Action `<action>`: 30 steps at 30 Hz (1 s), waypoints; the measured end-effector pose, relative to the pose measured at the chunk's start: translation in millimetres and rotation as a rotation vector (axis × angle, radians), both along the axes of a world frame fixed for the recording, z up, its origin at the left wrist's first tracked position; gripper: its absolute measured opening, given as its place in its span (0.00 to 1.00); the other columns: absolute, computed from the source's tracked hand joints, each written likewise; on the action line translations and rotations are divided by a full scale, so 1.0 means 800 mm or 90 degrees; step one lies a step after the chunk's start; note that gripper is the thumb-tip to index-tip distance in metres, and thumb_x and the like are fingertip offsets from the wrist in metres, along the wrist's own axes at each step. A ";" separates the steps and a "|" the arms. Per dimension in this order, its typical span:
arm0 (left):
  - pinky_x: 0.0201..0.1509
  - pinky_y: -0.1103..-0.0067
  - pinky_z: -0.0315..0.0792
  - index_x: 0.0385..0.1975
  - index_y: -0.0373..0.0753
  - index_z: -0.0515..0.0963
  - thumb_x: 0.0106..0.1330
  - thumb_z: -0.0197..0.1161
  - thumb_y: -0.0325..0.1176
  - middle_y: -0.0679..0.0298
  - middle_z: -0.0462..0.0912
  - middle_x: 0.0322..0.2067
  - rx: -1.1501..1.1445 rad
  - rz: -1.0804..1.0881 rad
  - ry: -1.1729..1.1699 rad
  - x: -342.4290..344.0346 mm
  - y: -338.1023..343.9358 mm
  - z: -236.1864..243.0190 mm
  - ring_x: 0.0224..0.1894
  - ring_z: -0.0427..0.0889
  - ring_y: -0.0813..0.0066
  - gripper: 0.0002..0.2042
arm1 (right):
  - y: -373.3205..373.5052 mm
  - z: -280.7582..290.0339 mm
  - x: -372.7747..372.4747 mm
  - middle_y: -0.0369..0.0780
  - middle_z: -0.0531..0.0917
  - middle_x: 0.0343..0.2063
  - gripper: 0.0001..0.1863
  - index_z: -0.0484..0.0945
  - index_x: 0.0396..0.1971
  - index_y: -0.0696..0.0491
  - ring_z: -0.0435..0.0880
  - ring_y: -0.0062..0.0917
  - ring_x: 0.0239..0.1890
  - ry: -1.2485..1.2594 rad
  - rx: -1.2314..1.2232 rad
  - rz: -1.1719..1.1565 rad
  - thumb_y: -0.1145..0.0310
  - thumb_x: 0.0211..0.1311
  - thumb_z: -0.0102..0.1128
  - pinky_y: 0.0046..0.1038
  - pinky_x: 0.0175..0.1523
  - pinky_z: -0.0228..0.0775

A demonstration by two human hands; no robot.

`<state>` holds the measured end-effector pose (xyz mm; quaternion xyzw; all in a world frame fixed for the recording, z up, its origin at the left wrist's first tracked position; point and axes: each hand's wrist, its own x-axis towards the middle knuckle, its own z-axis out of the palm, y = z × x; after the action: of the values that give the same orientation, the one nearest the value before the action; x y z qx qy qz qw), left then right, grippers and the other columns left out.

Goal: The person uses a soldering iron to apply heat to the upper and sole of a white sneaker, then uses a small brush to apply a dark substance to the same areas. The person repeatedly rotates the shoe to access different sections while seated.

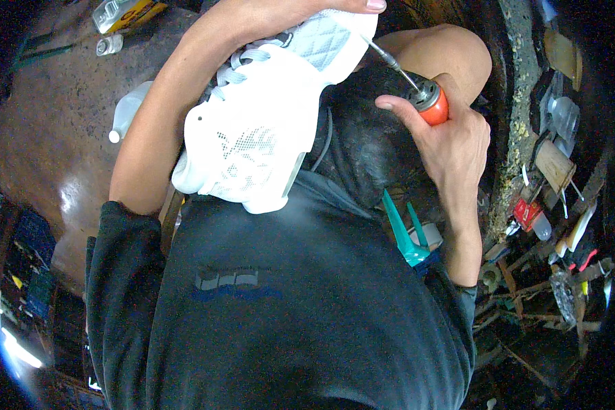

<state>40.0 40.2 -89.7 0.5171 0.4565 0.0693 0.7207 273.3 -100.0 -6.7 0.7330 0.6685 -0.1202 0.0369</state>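
A white sneaker (253, 137) with pale grey laces lies across my lap, its toe toward my body and its heel away from me. At its far end my left hand (314, 5) holds the heel; only part of this hand shows at the top edge. My right hand (454, 140) is closed round the orange handle of an awl (434, 108), the thumb stretched out to the left. The awl's thin metal shaft points up and left, and its tip meets the edge of the sneaker near the heel.
To the left, a translucent plastic bottle (130, 109), a small clear jar (109, 45) and a yellow-labelled container (126, 15) are on the dark surface. A teal two-pronged object (406, 236) sits by my right forearm. Mixed clutter with a red packet (526, 214) lies farther right.
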 end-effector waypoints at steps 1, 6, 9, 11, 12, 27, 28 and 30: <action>0.51 0.73 0.82 0.63 0.36 0.76 0.71 0.71 0.61 0.54 0.89 0.47 0.011 0.000 -0.019 0.000 0.000 0.000 0.47 0.90 0.66 0.35 | 0.000 0.000 0.000 0.46 0.82 0.14 0.41 0.80 0.31 0.50 0.88 0.54 0.23 -0.002 0.001 0.003 0.21 0.49 0.74 0.50 0.26 0.80; 0.51 0.73 0.82 0.64 0.37 0.75 0.71 0.71 0.61 0.53 0.89 0.48 0.000 -0.005 0.008 0.005 0.000 0.004 0.48 0.90 0.65 0.35 | 0.001 0.000 0.002 0.46 0.82 0.14 0.41 0.81 0.31 0.50 0.88 0.53 0.23 -0.010 -0.004 0.007 0.21 0.48 0.74 0.50 0.26 0.80; 0.51 0.72 0.83 0.65 0.37 0.75 0.71 0.71 0.61 0.53 0.89 0.48 -0.011 -0.003 0.017 0.006 -0.001 0.011 0.48 0.90 0.64 0.36 | 0.002 0.000 0.001 0.46 0.83 0.15 0.41 0.81 0.31 0.50 0.88 0.53 0.23 0.002 0.003 0.004 0.21 0.48 0.74 0.50 0.26 0.80; 0.51 0.71 0.83 0.66 0.37 0.74 0.71 0.71 0.61 0.53 0.88 0.49 -0.011 -0.011 -0.015 0.002 -0.001 0.017 0.49 0.90 0.63 0.36 | 0.002 0.002 -0.001 0.47 0.83 0.16 0.39 0.82 0.33 0.50 0.89 0.52 0.24 0.002 -0.005 0.003 0.24 0.49 0.76 0.48 0.28 0.81; 0.52 0.71 0.83 0.66 0.37 0.74 0.71 0.71 0.61 0.52 0.88 0.49 -0.008 -0.018 -0.045 -0.005 -0.001 0.022 0.49 0.90 0.63 0.36 | 0.000 0.004 -0.002 0.47 0.84 0.17 0.38 0.84 0.35 0.51 0.89 0.51 0.25 -0.005 -0.017 0.005 0.27 0.51 0.78 0.46 0.30 0.82; 0.53 0.70 0.84 0.70 0.35 0.71 0.70 0.72 0.61 0.48 0.87 0.52 -0.024 -0.005 -0.048 -0.016 -0.003 0.043 0.51 0.90 0.62 0.40 | -0.003 0.001 0.007 0.46 0.84 0.17 0.38 0.83 0.32 0.47 0.88 0.51 0.24 0.037 -0.009 0.010 0.22 0.48 0.75 0.48 0.27 0.80; 0.53 0.71 0.84 0.70 0.34 0.71 0.70 0.72 0.61 0.48 0.87 0.52 -0.026 -0.003 -0.047 -0.017 -0.003 0.042 0.51 0.90 0.62 0.41 | -0.003 0.001 0.007 0.46 0.84 0.17 0.38 0.83 0.32 0.47 0.88 0.51 0.24 0.041 -0.003 0.013 0.22 0.48 0.75 0.48 0.27 0.80; 0.52 0.71 0.84 0.70 0.33 0.71 0.70 0.72 0.61 0.48 0.87 0.52 -0.027 -0.002 -0.047 -0.019 -0.005 0.041 0.50 0.90 0.62 0.41 | -0.004 0.002 0.006 0.45 0.84 0.17 0.38 0.82 0.32 0.47 0.88 0.51 0.23 0.042 -0.002 0.020 0.22 0.48 0.75 0.48 0.27 0.81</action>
<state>25.1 36.5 -56.7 0.4997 0.4301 0.0776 0.7479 277.8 -103.0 -5.0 0.7177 0.6808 -0.1449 0.0181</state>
